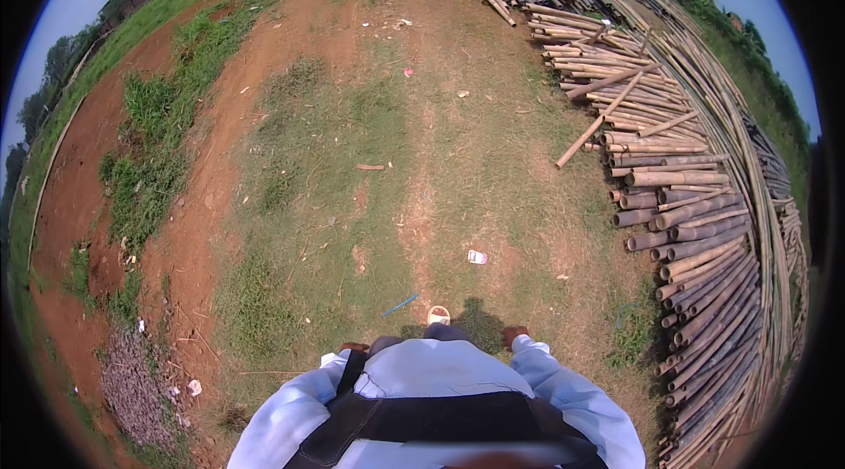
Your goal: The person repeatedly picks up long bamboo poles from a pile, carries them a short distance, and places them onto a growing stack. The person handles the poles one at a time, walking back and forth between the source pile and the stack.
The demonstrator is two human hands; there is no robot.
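My left hand (pixel 356 347) hangs low beside my body, mostly hidden by the light blue sleeve and a black strap. On the other side, my right hand (pixel 514 333) hangs past its cuff, over the grass. Nothing shows in either hand, and both are too small to make out the fingers. Below me, a foot in a light sandal (pixel 438 315) stands on the track. Ahead of it lie a thin blue strip (pixel 400 305) and a small pale packet (pixel 477 257).
Long stacks of bamboo poles (pixel 695 231) line the right side, one loose pole (pixel 581 142) jutting toward the track. A worn grass and dirt track (pixel 414 117) runs ahead. Green weeds (pixel 150 108), bare red soil and a grey heap of debris (pixel 136 385) lie left.
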